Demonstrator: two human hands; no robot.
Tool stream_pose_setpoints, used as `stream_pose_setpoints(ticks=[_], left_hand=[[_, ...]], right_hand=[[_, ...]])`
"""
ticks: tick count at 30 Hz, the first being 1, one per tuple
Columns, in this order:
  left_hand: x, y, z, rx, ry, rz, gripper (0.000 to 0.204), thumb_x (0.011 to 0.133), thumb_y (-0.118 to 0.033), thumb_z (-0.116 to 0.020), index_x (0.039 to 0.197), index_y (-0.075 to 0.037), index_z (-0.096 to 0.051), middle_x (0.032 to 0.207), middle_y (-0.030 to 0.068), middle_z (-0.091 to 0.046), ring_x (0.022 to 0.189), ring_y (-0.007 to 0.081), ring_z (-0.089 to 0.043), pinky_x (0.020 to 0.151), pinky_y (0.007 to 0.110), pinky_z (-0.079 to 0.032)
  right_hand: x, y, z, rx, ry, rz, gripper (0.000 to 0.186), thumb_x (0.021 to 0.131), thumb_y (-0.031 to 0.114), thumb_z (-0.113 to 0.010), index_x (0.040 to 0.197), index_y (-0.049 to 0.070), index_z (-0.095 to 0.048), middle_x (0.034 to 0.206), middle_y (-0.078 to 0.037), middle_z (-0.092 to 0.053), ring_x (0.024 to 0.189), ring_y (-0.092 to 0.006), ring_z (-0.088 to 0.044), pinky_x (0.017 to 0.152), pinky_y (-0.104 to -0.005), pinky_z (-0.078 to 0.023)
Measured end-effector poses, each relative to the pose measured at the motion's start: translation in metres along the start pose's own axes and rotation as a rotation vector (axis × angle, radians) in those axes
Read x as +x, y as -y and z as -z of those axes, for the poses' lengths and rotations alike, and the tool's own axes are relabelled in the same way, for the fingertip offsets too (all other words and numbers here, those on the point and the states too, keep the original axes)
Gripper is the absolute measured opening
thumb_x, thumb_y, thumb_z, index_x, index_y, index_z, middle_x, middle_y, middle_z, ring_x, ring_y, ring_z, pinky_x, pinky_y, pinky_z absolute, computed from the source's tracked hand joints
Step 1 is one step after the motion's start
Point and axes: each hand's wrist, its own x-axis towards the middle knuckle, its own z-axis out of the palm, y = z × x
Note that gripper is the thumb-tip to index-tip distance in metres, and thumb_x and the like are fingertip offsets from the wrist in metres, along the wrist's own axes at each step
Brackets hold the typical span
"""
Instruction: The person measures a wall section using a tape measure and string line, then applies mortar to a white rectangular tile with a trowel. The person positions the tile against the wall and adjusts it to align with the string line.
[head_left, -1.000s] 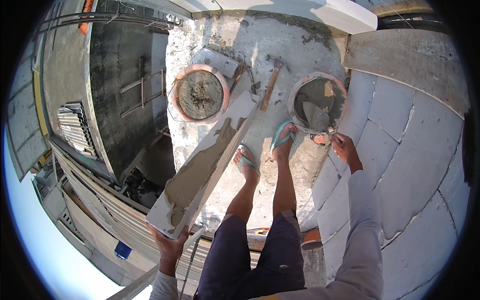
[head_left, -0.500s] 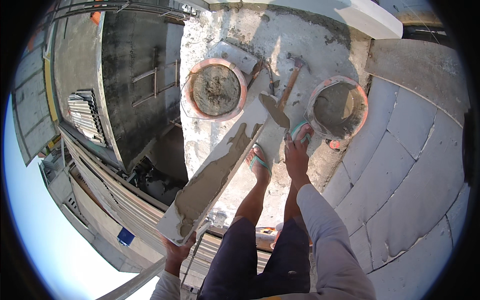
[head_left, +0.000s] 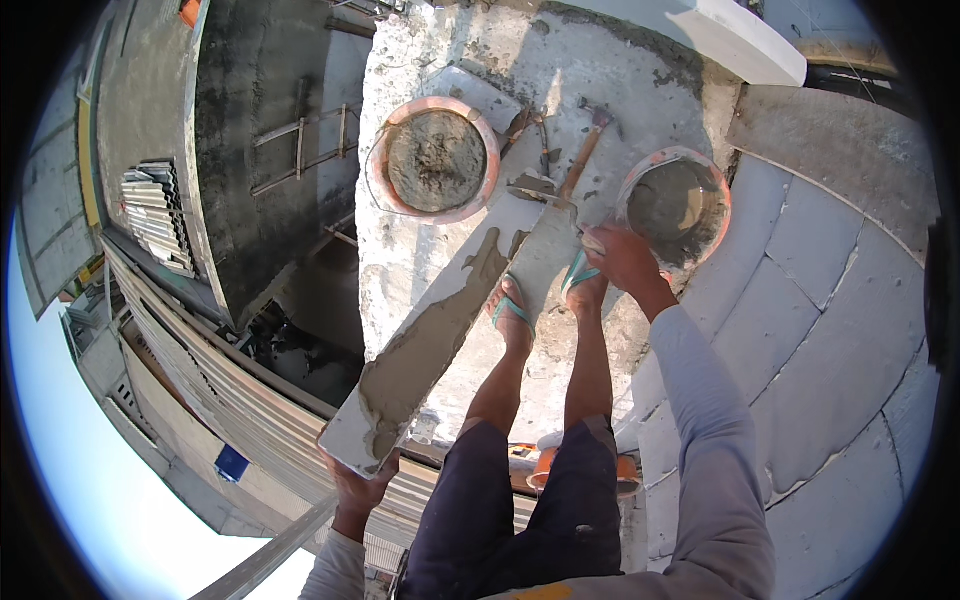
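Observation:
A long pale block [head_left: 350, 438] lies slanting from lower left toward the middle, with wet grey mortar [head_left: 412, 370] spread along its upper face. My left hand [head_left: 360, 482] is closed around the block's near end. On the other side, my right hand [head_left: 628, 258] grips a trowel [head_left: 534, 187] by its handle. Its blade, smeared with mortar, is at the block's far end; I cannot tell whether it touches. Just beyond my right hand stands an orange-rimmed bucket [head_left: 722, 200] of wet mortar.
Another orange bucket [head_left: 378, 165] of thicker mortar stands at the far left. A hammer [head_left: 583, 150] and smaller tools [head_left: 545, 145] lie between the buckets. My sandalled feet stand beside the block. A pale block wall [head_left: 790, 330] rises right; the slab edge [head_left: 362, 250] drops off left.
My right hand has moved away from me and to the right, turning the trowel so its blade sits farther off at the block's end. My left hand keeps its hold.

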Motion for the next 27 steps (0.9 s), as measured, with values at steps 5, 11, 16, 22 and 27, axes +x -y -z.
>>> stream_pose_setpoints(ticks=[5,11,16,22,27], left_hand=[[0.004,-0.019,0.007,0.004,-0.010,-0.005,0.065,0.077,-0.014,-0.085,0.132,0.002,-0.054,0.125,0.0192,-0.056,0.110,0.0341,-0.060,0.092,0.048,-0.052],[0.018,-0.036,0.011,0.064,-0.049,-0.057,0.075,0.075,-0.015,-0.087,0.137,0.000,-0.047,0.127,0.0213,-0.049,0.112,0.0375,-0.056,0.094,0.050,-0.049],[0.008,-0.002,0.001,-0.045,-0.054,-0.016,0.078,0.070,-0.016,-0.090,0.134,0.000,-0.049,0.125,0.0206,-0.048,0.112,0.0372,-0.055,0.096,0.050,-0.047],[0.013,-0.029,0.004,-0.002,-0.040,-0.056,0.097,0.070,-0.022,-0.091,0.145,-0.001,-0.034,0.128,0.0260,-0.043,0.116,0.0433,-0.051,0.095,0.054,-0.046],[0.028,-0.065,0.007,-0.061,-0.041,0.053,0.097,0.067,-0.023,-0.092,0.142,0.003,-0.036,0.131,0.0223,-0.045,0.120,0.0396,-0.054,0.098,0.050,-0.048]], right_hand=[[-0.059,0.072,-0.022,0.051,-0.043,-0.055,0.052,0.092,0.022,-0.069,0.143,0.016,-0.058,0.107,-0.012,-0.060,0.099,-0.0330,-0.065,0.083,-0.0440,-0.057],[-0.138,0.093,-0.058,0.203,-0.147,-0.213,0.055,0.093,0.013,-0.069,0.146,0.007,-0.054,0.113,-0.018,-0.057,0.096,-0.0407,-0.065,0.082,-0.0470,-0.054],[-0.085,0.044,-0.035,0.311,-0.178,-0.245,0.051,0.094,0.017,-0.066,0.143,0.005,-0.055,0.116,-0.022,-0.062,0.102,-0.0430,-0.066,0.085,-0.0499,-0.054],[-0.077,0.110,0.034,0.280,0.062,-0.123,0.048,0.094,0.016,-0.066,0.138,0.001,-0.057,0.114,-0.024,-0.063,0.101,-0.0442,-0.066,0.087,-0.0498,-0.054],[-0.100,0.167,0.069,0.287,0.163,-0.158,0.050,0.094,0.015,-0.067,0.141,0.003,-0.056,0.115,-0.023,-0.061,0.101,-0.0437,-0.065,0.087,-0.0479,-0.054]])
